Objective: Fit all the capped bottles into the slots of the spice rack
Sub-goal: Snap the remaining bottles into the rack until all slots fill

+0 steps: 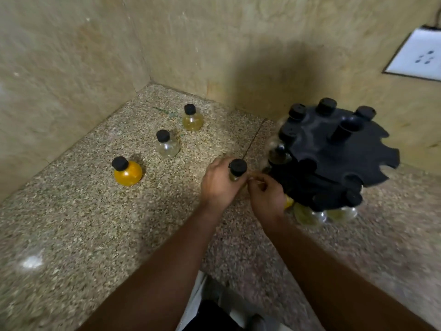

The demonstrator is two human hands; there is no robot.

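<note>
In the head view, the two bare forearms come up from the bottom edge and are the nearest things to the camera. They reach over the speckled stone desk (71, 223) toward the middle of the picture.

The left hand (218, 185) has its grip clenched around a small bottle (236, 172) with a black cap; only the cap and a little of the glass neck show above the fingers. The right hand (268, 194) is just at 3 o'clock of it, with the fingertips (256, 179) pinched together and touching or almost touching this bottle. I cannot tell if the right grip really holds something, because of blur.

The black spice rack (334, 158) stands at 3 o'clock of the hands, near the back wall (238, 44). Several capped bottles already hang in its slots, and some slots on its right edge are open.

Three more bottles stand free on the desk, in a line from 9 o'clock to 11 o'clock of the hands: an orange bottle (127, 172), then a clear bottle (167, 144), then a pale yellow bottle (192, 118) nearest the corner. A white socket plate (417, 56) is on the wall at 2 o'clock.
</note>
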